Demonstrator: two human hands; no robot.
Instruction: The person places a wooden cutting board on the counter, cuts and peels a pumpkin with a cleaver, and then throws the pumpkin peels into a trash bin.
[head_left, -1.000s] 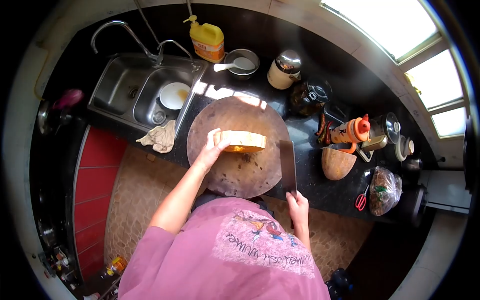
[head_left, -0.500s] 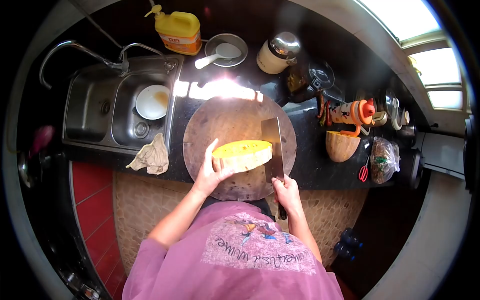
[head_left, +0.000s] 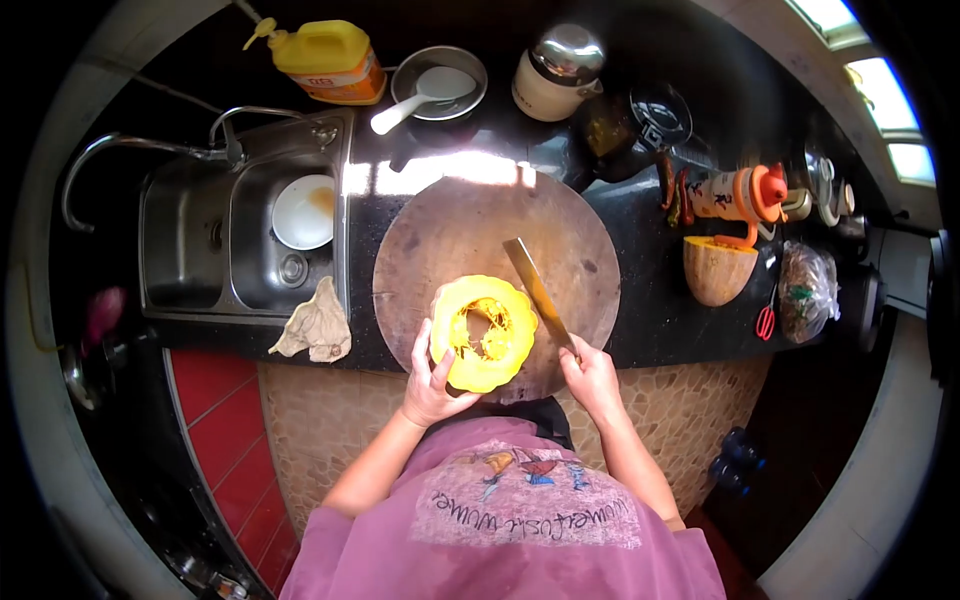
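Note:
A thick ring of yellow pumpkin [head_left: 519, 341] rests at the near part of the round wooden board [head_left: 560, 235], its cut face up and stringy flesh around the hole in its middle. My left hand [head_left: 432, 385] grips the ring at its left and lower edge, fingers on the rind and cut face. In my right hand [head_left: 592, 378] is a cleaver [head_left: 538, 290], its blade slanting up and left just to the right of the pumpkin.
A double sink [head_left: 190, 235] with a white bowl [head_left: 303, 212] lies left, a cloth [head_left: 316, 325] at its front. Behind the board stand a metal bowl [head_left: 470, 105] and a lidded pot [head_left: 550, 90]. Half a pumpkin [head_left: 718, 275], red scissors [head_left: 765, 322] and a plastic bag [head_left: 808, 290] are right.
The pumpkin has turned from its side view to show its cut face and hole upward. The cleaver has tilted left, away from upright, and shows less of its blade. The camera view has shifted slightly.

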